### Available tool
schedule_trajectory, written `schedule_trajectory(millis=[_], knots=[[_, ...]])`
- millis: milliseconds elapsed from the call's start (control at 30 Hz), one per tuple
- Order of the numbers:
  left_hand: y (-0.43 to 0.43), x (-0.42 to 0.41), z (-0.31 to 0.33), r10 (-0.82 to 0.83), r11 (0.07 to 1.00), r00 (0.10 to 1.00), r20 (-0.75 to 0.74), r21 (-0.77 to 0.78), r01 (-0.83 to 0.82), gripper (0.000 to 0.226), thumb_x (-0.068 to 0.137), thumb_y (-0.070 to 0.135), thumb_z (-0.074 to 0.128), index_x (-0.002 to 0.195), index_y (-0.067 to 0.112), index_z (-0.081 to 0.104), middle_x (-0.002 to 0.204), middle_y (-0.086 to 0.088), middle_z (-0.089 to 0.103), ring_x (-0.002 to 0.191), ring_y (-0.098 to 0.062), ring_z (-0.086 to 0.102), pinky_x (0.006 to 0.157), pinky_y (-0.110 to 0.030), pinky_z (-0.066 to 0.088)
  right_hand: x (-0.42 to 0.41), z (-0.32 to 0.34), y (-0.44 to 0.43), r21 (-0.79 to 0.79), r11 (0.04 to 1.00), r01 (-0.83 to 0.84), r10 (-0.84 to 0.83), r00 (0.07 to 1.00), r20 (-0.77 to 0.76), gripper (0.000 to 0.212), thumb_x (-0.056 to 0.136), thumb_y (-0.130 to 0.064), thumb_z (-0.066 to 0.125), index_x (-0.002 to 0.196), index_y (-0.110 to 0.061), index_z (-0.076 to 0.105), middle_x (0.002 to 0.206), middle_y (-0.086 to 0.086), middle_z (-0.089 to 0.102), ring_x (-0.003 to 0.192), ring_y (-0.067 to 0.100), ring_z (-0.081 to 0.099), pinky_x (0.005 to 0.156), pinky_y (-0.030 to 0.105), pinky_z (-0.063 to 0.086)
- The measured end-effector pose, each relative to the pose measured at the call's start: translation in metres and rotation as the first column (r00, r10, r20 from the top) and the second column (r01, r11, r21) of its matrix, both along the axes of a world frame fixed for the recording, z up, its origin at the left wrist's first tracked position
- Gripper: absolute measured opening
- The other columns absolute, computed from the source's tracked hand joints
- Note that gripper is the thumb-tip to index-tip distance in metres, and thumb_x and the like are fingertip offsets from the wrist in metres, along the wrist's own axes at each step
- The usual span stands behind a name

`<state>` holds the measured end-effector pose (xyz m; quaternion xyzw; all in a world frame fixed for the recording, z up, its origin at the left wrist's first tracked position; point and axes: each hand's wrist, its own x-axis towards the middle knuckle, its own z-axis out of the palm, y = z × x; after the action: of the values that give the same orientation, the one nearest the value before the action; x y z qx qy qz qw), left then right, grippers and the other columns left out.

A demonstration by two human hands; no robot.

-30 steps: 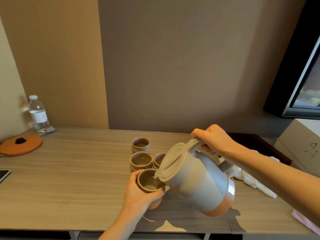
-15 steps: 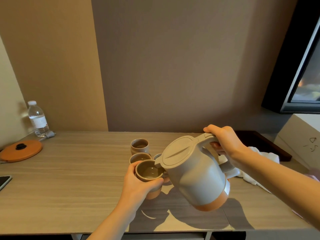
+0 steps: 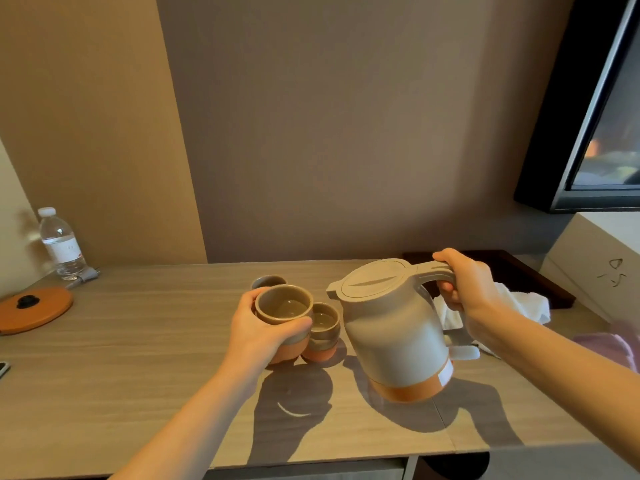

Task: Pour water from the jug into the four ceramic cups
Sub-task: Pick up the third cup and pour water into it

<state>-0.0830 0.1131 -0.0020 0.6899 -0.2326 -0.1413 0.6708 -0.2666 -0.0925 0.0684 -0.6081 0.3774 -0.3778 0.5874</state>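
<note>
Surface: pale wood-grain desk (image 3: 138,358) against a brown wall, seen from the head view, the only one.
Pouring vessel: grey jug (image 3: 394,334) with an orange base, right of the desk's middle, lid down, nearly upright with a slight lean. Whether its base touches the desk I cannot tell.
Grip, right: the right hand (image 3: 467,289) is wrapped round the jug's handle, on the side away from the cups.
Grip, left: the left hand (image 3: 256,330) is clasped round the near cup (image 3: 282,306), seemingly a little off the desk; water shows in it.
Others: second cup (image 3: 322,330) just beside it to the right, also holding water; far cup (image 3: 268,281) behind, toward the back edge, contents unclear; a fourth is hidden.
Key relation: the spout points left at the near cup, rim and spout about level, a small gap between — the left hand is nearer the cups, so I'd guess any further pour tips leftward.
Elsewhere: water bottle (image 3: 62,244) and orange lid (image 3: 33,308) by the back left corner; white cloth (image 3: 519,303) behind the jug.
</note>
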Motion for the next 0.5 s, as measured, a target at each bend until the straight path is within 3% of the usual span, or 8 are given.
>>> schedule_trajectory(millis=[300, 500], knots=[[-0.029, 0.021, 0.02, 0.015, 1.0, 0.997, 0.072, 0.026, -0.017, 0.075, 0.058, 0.026, 0.092, 0.12, 0.03, 0.051, 0.109, 0.013, 0.058, 0.096, -0.004, 0.053, 0.069, -0.021, 0.043, -0.007, -0.022, -0.018, 0.053, 0.998, 0.03, -0.03, 0.999, 0.014, 0.043, 0.085, -0.032, 0.058, 0.048, -0.011, 0.059, 0.041, 0.002, 0.041, 0.045, 0.013, 0.035, 0.05, 0.026, 0.031], [-0.061, 0.04, 0.026, 0.007, 0.991, 0.993, 0.121, 0.132, -0.023, 0.079, 0.062, 0.032, 0.09, 0.125, 0.03, 0.043, 0.113, 0.007, 0.05, 0.107, -0.015, 0.048, 0.073, -0.025, 0.044, -0.005, -0.025, -0.025, 0.03, 1.0, 0.006, -0.006, 1.0, -0.013, 0.046, 0.086, -0.034, 0.059, 0.046, -0.01, 0.058, 0.04, 0.003, 0.042, 0.046, 0.015, 0.037, 0.053, 0.027, 0.034]])
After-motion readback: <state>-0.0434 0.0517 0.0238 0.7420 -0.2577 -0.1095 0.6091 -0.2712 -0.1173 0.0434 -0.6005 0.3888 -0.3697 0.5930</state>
